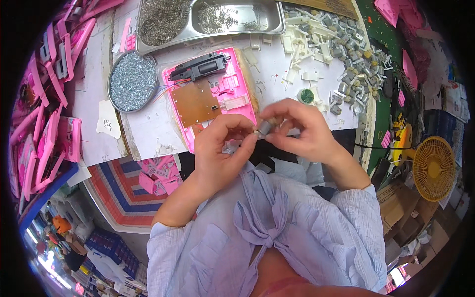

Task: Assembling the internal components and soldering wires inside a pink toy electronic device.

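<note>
Above the table's near edge, both hands meet around a small grey electric motor [265,128]. My right hand [309,131] grips it between thumb and fingers. My left hand [220,151] pinches with thumb and index finger at the motor's left end; the tiny part between those fingertips is too small to name. Just beyond the hands lies an open pink plastic casing [238,72] on a padded block. Inside it are a brown circuit board [194,104], a black oblong part [204,67] and thin red wires.
A round dish of small screws [132,81] stands left of the casing. Behind is a metal tray [237,30] of springs. Grey motors [349,81] and white plastic parts [295,62] are heaped at right. Pink parts [44,128] pile far left; a yellow fan [434,168] is far right.
</note>
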The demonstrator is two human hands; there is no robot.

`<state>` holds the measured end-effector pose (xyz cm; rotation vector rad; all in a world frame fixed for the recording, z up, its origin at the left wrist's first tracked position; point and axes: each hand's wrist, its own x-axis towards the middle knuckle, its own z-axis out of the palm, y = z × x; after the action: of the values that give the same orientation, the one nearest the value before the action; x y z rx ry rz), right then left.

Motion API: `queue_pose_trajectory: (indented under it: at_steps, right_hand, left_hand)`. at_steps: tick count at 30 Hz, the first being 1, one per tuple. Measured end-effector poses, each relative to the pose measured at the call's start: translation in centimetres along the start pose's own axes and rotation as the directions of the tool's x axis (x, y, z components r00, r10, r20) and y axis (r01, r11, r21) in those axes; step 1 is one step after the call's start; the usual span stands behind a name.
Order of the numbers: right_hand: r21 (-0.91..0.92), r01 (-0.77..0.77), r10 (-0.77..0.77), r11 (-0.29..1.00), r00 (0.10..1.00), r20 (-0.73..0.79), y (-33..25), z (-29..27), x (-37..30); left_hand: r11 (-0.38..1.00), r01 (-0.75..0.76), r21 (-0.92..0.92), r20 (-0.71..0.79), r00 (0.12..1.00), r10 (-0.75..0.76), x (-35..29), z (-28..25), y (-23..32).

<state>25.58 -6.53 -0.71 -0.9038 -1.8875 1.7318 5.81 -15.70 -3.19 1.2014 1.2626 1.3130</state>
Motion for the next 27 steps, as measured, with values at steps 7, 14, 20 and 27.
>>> queue_pose_trajectory:
  at_steps: [7, 14, 20, 27]
  right_hand:
    - [-0.457, 0.494, -0.533, 0.740, 0.845, 0.050, -0.3, 0.1, 0.5]
    - [-0.485, 0.606, -0.649, 0.630, 0.754, 0.101, 0.5, 0.8, 1.1]
    - [-0.490, 0.634, -0.669, 0.598, 0.731, 0.130, 0.8, 0.9, 1.7]
    - [-0.499, 0.632, -0.692, 0.593, 0.717, 0.085, 1.8, 1.1, 2.2]
  left_hand:
    - [0.965, -0.242, 0.097, 0.038, 0.970, 0.239, 0.3, -0.9, -0.3]
    - [0.961, -0.214, 0.173, 0.107, 0.974, 0.198, 0.3, -1.7, 0.4]
    - [0.917, -0.259, 0.304, 0.081, 0.966, 0.246, 0.0, -2.2, 0.0]
    - [0.911, -0.277, 0.307, 0.052, 0.960, 0.274, 0.3, -2.6, -0.1]
